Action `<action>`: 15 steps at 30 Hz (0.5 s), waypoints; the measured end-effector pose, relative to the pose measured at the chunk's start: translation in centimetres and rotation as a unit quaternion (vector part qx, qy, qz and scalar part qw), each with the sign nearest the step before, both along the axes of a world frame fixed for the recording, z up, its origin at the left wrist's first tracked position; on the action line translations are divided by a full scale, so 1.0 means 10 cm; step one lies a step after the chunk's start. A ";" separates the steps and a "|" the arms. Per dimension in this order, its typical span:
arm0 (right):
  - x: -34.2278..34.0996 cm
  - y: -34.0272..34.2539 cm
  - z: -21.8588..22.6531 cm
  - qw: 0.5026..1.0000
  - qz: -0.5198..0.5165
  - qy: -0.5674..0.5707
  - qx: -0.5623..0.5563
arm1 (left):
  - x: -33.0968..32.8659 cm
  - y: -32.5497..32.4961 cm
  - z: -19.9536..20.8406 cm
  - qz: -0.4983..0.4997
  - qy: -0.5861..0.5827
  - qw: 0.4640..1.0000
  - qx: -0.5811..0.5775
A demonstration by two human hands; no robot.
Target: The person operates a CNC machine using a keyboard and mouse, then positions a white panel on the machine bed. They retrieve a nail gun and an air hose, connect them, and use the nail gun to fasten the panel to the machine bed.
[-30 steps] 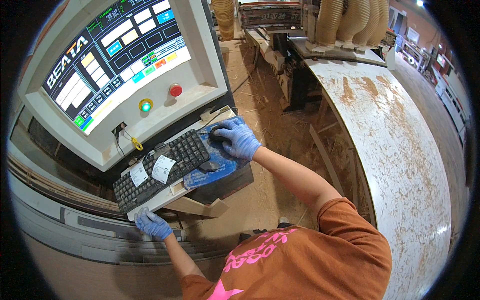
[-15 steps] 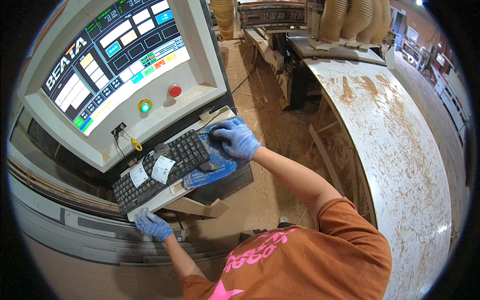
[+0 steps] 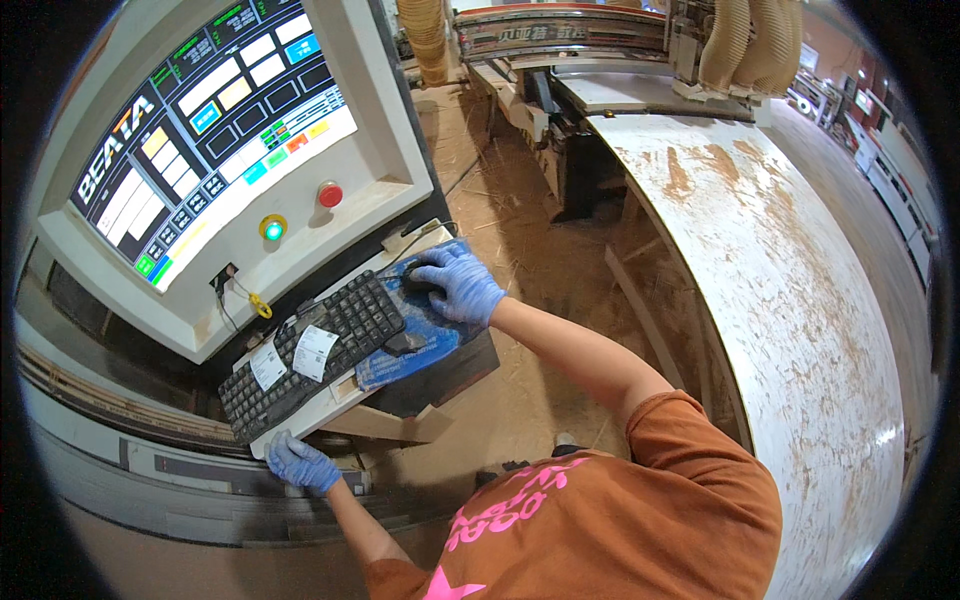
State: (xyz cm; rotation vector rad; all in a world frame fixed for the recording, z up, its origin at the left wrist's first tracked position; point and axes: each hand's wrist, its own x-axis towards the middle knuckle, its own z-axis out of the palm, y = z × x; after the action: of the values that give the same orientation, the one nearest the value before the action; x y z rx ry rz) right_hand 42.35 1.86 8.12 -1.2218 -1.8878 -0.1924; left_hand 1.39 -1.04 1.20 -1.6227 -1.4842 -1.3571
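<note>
My right hand (image 3: 462,286), in a blue disposable glove, is curled over a black computer mouse (image 3: 416,277). The mouse rests on a worn blue mouse pad (image 3: 425,350) dusted with debris. To its left lies a dusty black keyboard (image 3: 355,318), set at a slant on a pale tray (image 3: 340,388). Two white printed labels, a right one (image 3: 314,352) and a left one (image 3: 267,367), lie across the keys. At the tray's near left corner, my gloved left hand (image 3: 302,464) has its fingers bent around the edge; the fingertips are partly hidden.
Above the tray stands a control cabinet with a lit screen (image 3: 215,120), a red knob (image 3: 329,194) and a green-lit button (image 3: 272,229). At right is a long white panel (image 3: 760,290) strewn with wood chips. Behind it, a gantry beam (image 3: 570,36) carries a head with ribbed hoses (image 3: 750,50).
The hoses and machine head have moved right along the gantry beam. The whole view has shifted slightly; both hands keep their places on mouse and tray.
</note>
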 end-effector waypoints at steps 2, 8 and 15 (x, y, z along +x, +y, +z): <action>-0.01 -0.02 0.04 1.000 -0.003 -0.008 0.021 | -0.07 0.04 -0.07 0.006 0.015 1.000 0.002; 0.01 -0.03 0.05 1.000 0.003 -0.002 -0.005 | -0.08 0.06 -0.09 0.013 0.041 0.999 0.009; 0.01 -0.05 0.06 1.000 0.001 -0.004 -0.009 | -0.09 0.05 -0.08 0.014 0.044 0.999 0.003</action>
State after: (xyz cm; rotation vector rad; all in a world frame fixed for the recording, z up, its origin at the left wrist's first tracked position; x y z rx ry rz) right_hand 42.42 1.39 8.68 -1.2327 -1.9008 -0.1788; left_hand 0.52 -0.50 0.40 -1.6295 -1.4458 -1.2575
